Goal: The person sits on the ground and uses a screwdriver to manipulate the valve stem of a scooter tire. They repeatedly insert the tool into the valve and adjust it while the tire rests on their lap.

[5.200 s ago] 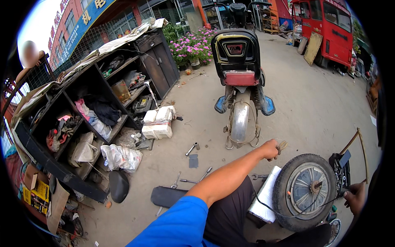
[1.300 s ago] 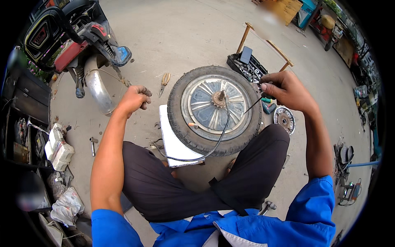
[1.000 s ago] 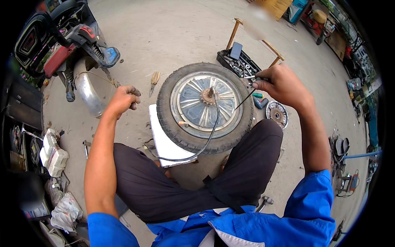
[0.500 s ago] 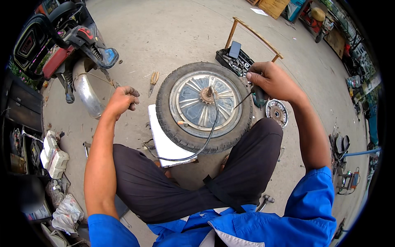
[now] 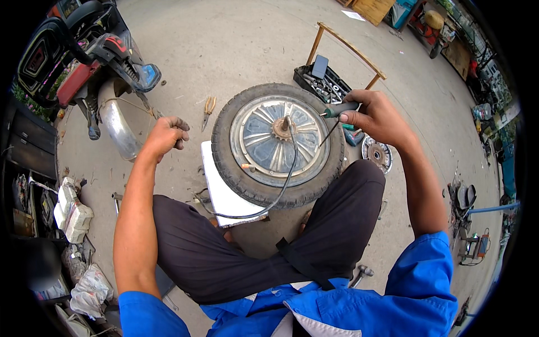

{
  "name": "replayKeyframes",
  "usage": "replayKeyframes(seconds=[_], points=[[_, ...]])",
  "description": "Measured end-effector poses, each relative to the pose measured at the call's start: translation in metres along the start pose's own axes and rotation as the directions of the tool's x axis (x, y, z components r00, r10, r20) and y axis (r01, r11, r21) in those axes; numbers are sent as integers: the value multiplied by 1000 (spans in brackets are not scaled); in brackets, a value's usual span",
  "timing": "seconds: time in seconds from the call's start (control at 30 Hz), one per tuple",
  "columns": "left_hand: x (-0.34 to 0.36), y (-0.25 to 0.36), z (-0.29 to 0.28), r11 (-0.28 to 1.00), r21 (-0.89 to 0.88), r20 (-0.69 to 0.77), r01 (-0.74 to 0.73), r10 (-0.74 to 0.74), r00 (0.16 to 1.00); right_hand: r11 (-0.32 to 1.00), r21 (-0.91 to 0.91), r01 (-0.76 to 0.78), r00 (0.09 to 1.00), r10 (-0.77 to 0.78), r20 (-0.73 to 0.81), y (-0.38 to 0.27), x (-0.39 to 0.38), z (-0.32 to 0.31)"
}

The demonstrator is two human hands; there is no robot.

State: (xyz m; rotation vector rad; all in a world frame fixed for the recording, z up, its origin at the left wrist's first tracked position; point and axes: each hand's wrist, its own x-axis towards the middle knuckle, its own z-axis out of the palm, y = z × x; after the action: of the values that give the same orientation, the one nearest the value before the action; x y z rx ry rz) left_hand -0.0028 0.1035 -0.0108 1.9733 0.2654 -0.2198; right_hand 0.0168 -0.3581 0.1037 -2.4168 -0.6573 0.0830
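My right hand [image 5: 377, 116] is closed around the dark green handle of a T-handled driver [image 5: 340, 109]. The driver's thin dark shaft slants down to the right side of a wheel's hub [image 5: 264, 163], near its rim. Off to the left, my left hand [image 5: 168, 136] hangs in the air with its fingers curled, apart from the wheel; anything inside them is hidden. The spoked hub sits in a black tire [image 5: 224, 151], lying flat, partly over a white block [image 5: 216, 191]. From the center axle a black cable [image 5: 291, 174] loops toward my legs.
Pliers [image 5: 208, 112] lie left of the tire. Beyond it stand a black tool tray [image 5: 306, 78] and a wooden frame [image 5: 353, 50]. A smaller metal wheel part [image 5: 377, 153] is at the right, and a scooter [image 5: 106, 73] at the far left. A hammer-like tool [image 5: 362, 274] lies beside me.
The driver's handle has swung round in my right hand, from pointing down and right to pointing left. My left hand and the wheel stay nearly in place.
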Motion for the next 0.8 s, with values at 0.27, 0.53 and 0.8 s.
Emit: replayKeyframes(seconds=[0.27,0.53,0.8], points=[[-1,5,1,1000,13,18,3,-3,1000,953,-141,269,962,-272,-5,6,-6,13],[1,0,-2,1000,4,9,1,-1,1000,974,125,187,982,-187,-13,-28,-24,13],[0,3,0,1000,11,25,-2,1,1000,972,34,234,972,-235,16,-22,-27,29]])
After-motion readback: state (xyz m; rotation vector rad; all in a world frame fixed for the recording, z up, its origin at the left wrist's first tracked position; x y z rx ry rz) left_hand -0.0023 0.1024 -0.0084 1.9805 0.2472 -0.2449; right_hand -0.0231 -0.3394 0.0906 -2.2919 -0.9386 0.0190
